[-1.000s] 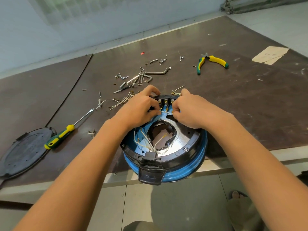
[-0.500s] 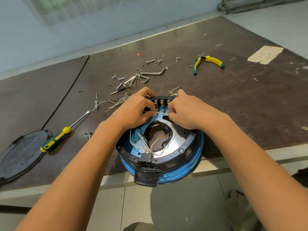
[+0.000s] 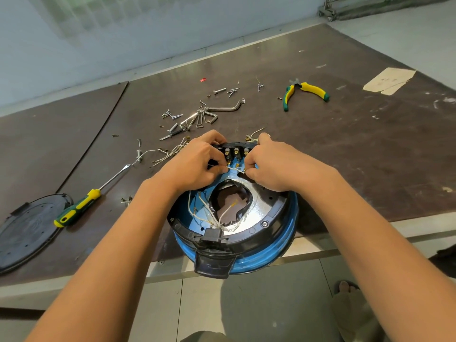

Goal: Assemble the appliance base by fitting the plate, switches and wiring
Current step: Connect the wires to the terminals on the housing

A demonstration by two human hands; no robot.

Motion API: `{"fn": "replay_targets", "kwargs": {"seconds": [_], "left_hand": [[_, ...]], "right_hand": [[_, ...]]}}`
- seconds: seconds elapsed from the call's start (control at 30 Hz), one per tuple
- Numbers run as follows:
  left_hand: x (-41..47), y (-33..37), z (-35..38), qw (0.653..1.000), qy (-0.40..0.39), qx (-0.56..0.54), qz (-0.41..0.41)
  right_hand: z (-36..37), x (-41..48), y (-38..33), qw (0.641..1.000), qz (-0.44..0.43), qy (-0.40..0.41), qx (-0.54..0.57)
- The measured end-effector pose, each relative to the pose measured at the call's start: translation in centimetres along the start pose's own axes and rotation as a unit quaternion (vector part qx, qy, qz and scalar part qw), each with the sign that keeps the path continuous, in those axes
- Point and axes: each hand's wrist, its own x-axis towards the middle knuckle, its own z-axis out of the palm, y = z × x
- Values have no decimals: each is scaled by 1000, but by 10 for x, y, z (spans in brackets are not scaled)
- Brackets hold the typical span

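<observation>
Pinching a thin white wire (image 3: 234,169) from both ends: left hand (image 3: 195,164) on the left end, thumb and curled fingers clamped on it; right hand (image 3: 278,166) on the right end, fingertips closed on it the same way. Working directly over the black switch block (image 3: 236,151) at the far rim of the appliance base (image 3: 278,250), brass terminals just under the wire. Cannot tell which terminal the wire belongs to. Sitting at the near edge of the brown table (image 3: 345,156): base with blue wall and black top ring, front tab (image 3: 213,264) hanging past the edge. Inside the ring, shiny metal plate (image 3: 261,211) with an irregular opening in the middle; white wiring (image 3: 219,218) bunched at its near-left, running to a black connector (image 3: 214,236) on the near rim. Off to the left, out of hand: yellow-green screwdriver (image 3: 76,211), tip toward a bundle of loose wires (image 3: 170,151); round black cover (image 3: 27,230) left of its handle, at the table's near-left. Just beyond the hands: hex keys and screws (image 3: 202,117), scattered. Further back right: yellow-green pliers (image 3: 306,91), handles spread. Far right: pale patch (image 3: 387,81) lying flat on the tabletop.
</observation>
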Motion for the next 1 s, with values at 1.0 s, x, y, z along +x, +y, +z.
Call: {"fn": "replay_targets", "kwargs": {"seconds": [1.0], "left_hand": [[3, 2, 2, 1000, -11, 26, 3]], "right_hand": [[0, 1, -4, 999, 18, -2, -34]]}}
